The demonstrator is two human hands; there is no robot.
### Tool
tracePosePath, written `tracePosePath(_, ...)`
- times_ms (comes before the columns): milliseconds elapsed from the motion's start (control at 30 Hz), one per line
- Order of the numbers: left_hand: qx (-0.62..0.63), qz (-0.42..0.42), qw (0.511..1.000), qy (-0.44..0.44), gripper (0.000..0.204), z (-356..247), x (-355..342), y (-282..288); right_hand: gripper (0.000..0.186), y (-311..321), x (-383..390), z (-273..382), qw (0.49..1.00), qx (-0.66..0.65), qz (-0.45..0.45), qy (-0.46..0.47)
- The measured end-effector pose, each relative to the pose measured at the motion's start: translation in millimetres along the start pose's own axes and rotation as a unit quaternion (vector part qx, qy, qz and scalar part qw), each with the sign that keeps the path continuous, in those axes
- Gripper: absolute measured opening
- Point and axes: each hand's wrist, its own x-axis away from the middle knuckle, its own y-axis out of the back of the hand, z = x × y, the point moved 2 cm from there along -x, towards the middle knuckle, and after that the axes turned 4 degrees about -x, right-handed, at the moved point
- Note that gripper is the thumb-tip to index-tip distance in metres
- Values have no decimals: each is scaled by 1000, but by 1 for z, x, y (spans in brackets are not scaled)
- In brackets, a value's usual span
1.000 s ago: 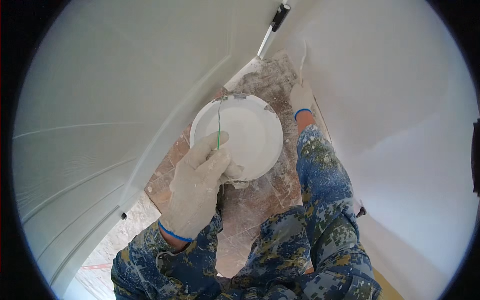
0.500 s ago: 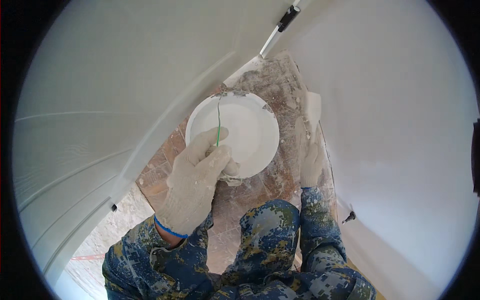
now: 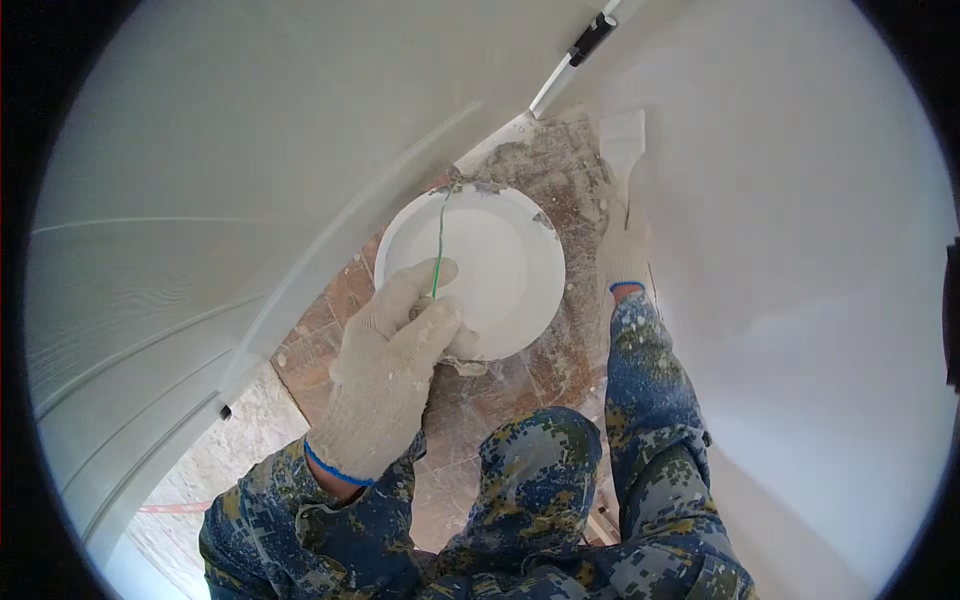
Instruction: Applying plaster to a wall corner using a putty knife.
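A round bucket [image 3: 545, 290] of smooth white paste stands on the floor in front of me. Over its left side, my left hand [image 3: 385, 360], in an off-white knit glove with a blue cuff, is closed on a thin green wire [image 3: 440, 245]. That wire runs up to the bucket's far rim. My right hand [image 3: 625, 250], gloved the same way, reaches forward along the right wall and grips a putty knife [image 3: 624, 140]. The knife's wide, whitish blade points away from me and lies against the wall low down; its handle is mostly hidden in the glove.
Close on the left stands a pale moulded door [image 3: 250, 150] with a black latch fitting [image 3: 593, 40] on its edge. The white wall [image 3: 800, 250] rises on the right, with a damp-looking patch. Paste smears the brown floor [image 3: 545, 155]. My bent knee [image 3: 540, 460] is below the bucket.
My right hand has slid forward along the wall, carrying the putty knife farther from me. The left hand keeps its grip on the wire, almost unmoved.
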Motion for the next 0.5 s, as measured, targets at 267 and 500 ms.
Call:
tracePosePath(267,17,-3,1000,25,45,2,-4,12,42,-55,-79,-6,939,248,-108,212)
tracePosePath(500,19,-19,999,16,44,3,-1,26,42,-68,-58,0,959,209,-122,145)
